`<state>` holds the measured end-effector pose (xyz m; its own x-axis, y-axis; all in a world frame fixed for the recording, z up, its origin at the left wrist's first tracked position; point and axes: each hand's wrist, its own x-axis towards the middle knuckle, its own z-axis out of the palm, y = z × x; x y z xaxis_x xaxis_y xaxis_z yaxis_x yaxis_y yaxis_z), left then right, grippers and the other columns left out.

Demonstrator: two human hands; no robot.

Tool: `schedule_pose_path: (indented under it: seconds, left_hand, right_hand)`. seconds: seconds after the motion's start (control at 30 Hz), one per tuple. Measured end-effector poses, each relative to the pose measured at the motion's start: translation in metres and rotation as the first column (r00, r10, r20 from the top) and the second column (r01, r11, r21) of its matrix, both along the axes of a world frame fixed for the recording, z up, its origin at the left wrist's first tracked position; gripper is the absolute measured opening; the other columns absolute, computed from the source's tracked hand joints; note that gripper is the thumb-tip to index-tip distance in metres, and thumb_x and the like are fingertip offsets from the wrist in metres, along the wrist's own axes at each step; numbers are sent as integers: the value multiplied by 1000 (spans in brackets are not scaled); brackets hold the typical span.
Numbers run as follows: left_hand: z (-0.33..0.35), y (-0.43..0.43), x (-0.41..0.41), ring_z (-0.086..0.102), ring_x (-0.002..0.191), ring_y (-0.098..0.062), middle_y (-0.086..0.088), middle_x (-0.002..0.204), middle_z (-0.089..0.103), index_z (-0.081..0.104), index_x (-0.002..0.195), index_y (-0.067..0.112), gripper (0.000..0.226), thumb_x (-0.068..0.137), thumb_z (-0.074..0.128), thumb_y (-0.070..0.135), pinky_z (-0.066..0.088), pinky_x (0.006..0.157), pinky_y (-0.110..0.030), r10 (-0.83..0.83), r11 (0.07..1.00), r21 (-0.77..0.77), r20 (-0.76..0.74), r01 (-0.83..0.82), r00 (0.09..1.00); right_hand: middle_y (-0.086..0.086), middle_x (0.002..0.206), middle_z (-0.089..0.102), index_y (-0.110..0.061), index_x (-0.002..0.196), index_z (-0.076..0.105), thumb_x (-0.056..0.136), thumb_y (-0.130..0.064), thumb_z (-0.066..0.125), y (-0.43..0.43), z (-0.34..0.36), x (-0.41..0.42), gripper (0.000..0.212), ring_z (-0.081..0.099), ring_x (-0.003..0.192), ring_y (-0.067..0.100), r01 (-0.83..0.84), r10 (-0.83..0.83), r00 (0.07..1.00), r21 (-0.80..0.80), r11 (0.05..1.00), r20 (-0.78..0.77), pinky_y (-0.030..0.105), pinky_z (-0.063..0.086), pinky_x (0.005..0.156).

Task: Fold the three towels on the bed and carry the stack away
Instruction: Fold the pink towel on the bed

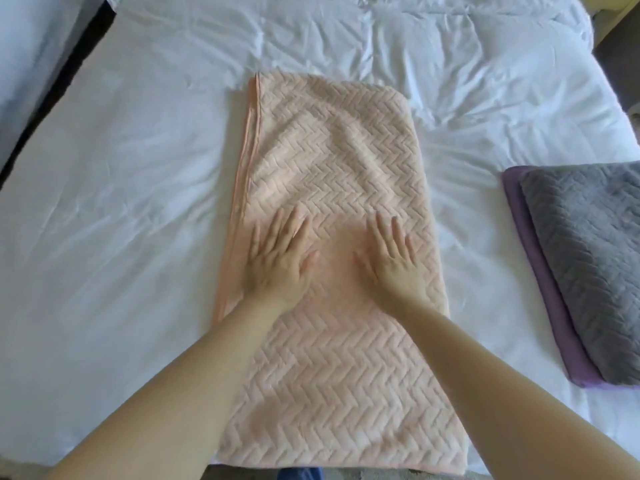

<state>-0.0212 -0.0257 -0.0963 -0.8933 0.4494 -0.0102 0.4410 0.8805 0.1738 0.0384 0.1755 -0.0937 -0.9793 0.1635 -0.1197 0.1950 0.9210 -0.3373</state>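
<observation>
White bed (138, 202): left hand (278, 261) and right hand (391, 259) press flat (fingers straight) on peach towel (332, 150); 2 folded towels (585, 271) lie right.

White bedding (24, 64) fills the upper left corner, a dark strip (55, 88) running beside it; blue fabric (299, 474) shows at bottom centre.

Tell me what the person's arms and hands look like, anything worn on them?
The left hand and right hand are bare: no gloves, rings or watch visible. The left forearm and right forearm are bare too, with no sleeve in view.
</observation>
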Motion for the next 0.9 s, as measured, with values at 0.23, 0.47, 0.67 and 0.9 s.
schedule_pose_path:
  seconds: [0.23, 0.47, 0.67, 0.9]
  left_hand:
    - [-15, -40, -32, 34, 141, -22, -1, 150, 41, 48, 140, 14, 57, 96, 32, 45, 21, 117, -48, -66, 998, -24, -45, 65, 997]
    - [7, 26, -127, 38, 138, -29, -6, 149, 42, 52, 136, 13, 51, 94, 38, 39, 30, 112, -50, -5, 989, 147, -41, 11, 999]
    - [-1, 8, -175, 56, 118, -26, 0, 128, 61, 64, 118, 16, 41, 91, 43, 39, 39, 100, -41, -33, 993, 108, -57, 39, 998]
    - [24, 40, -289, 49, 115, -36, -17, 125, 55, 54, 124, 5, 42, 89, 60, 28, 35, 95, -37, 399, 823, 411, 72, -392, 914]
  right_hand:
    - [-12, 159, -10, -28, 150, -7, 90, -62, 0, 58, -20, -27, 70, -17, 144, 10, 219, -244, 954, 154, 964, 174, 37, -7, 119]
    - [-17, 153, -20, -30, 149, -11, 95, -56, 7, 37, -1, -133, 62, -25, 141, 6, -29, 29, 1000, -35, 999, -8, 34, -10, 118]
    - [-15, 158, -10, -39, 148, 2, 89, -69, 18, 98, -15, -174, 68, -10, 147, 17, 138, -174, 961, 172, 975, 216, 43, -4, 119]
    - [5, 139, 49, -21, 130, 48, 93, -26, 55, 154, 21, -284, 39, 48, 124, 25, 325, -358, 934, -444, 835, 11, 44, 41, 101]
